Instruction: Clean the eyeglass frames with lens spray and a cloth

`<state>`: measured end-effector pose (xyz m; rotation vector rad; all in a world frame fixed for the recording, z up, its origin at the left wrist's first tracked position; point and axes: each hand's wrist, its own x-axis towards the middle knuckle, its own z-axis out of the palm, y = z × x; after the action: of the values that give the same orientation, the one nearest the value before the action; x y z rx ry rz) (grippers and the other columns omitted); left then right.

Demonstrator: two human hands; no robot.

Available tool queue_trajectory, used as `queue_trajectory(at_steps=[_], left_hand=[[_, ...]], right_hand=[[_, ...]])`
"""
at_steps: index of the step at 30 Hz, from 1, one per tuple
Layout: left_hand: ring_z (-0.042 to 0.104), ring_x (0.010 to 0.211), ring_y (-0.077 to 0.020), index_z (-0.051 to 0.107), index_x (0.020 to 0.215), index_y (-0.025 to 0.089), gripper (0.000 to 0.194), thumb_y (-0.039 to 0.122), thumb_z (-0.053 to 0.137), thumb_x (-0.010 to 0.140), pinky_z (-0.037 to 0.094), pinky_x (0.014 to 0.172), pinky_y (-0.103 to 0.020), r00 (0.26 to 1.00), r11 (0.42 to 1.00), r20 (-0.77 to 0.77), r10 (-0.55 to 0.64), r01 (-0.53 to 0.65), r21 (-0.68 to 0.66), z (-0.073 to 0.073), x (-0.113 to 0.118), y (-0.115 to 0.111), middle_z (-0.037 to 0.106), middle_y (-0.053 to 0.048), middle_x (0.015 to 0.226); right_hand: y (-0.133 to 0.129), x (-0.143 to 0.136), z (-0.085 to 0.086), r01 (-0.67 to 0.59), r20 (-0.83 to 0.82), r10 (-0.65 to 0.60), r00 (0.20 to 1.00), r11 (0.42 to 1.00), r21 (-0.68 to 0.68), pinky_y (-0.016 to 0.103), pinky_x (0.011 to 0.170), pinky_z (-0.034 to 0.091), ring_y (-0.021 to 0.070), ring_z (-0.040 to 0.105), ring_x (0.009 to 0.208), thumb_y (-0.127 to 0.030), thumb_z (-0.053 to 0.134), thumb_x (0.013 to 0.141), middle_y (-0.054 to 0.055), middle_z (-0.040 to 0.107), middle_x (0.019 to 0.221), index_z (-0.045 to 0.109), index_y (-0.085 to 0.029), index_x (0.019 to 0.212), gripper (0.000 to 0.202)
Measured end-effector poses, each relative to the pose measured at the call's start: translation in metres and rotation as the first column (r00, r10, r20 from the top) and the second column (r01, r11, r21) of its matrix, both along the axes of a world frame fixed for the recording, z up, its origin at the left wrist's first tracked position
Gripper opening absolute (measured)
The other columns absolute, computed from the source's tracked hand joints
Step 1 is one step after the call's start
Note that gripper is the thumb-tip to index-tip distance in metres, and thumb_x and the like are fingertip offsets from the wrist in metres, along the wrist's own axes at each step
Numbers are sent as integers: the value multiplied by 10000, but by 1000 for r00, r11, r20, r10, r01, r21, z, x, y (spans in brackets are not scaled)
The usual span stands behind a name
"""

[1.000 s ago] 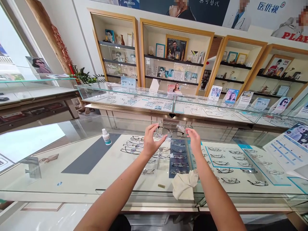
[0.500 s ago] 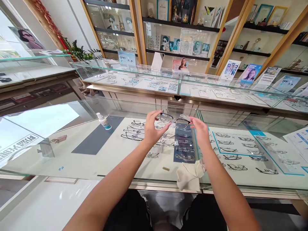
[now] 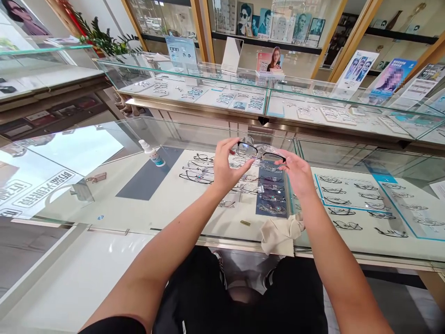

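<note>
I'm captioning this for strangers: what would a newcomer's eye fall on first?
Probably the dark-rimmed glasses, held up between the left hand and right hand above the glass counter. Next, the cream cloth at the counter's near edge, and the white bottle standing to the left.

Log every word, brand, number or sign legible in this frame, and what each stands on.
"N", faint and uncertain: blue-edged panel under the glass, right side.
Large outlined characters on the bright patch at left: too distorted to quote.
Spray bottle label: too small.
Upright cards on the far case: print too small or blurred.
Nothing else reads clearly.
</note>
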<state>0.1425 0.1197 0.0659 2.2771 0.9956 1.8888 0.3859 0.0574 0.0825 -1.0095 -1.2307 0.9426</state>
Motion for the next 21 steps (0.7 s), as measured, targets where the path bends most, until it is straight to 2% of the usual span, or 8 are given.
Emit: queue_trajectory(at_steps=[6,17,21], left_hand=[[642,1225,-299,567,1451,221,613,484,785,942,622,832,-396,1000,999,-4,-21,22,34,0,1,-1,665,-161,1333],[644,1226,-286,564,1436,213,610,491,784,939,634,836,-393,999,999,-2,-37,37,-36,-2,3,-2,667,-159,1332],[644,1243,-295,572,1431,224,609,504,786,935,630,846,-402,999,997,-1,-49,48,-66,-3,4,-2,674,-157,1335]], right_hand=[[-2,-2,2,-57,-55,56,997,998,-17,415,877,600,243,747,1023,-650,797,870,64,761,1422,823,-322,1220,481],[-2,-2,1,-169,-110,162,981,984,-59,438,847,622,255,740,996,-710,765,875,93,773,1384,806,-293,1259,569],[-2,-2,0,-172,-64,167,984,983,-66,463,854,627,266,735,999,-759,711,886,96,768,1395,801,-297,1265,605]])
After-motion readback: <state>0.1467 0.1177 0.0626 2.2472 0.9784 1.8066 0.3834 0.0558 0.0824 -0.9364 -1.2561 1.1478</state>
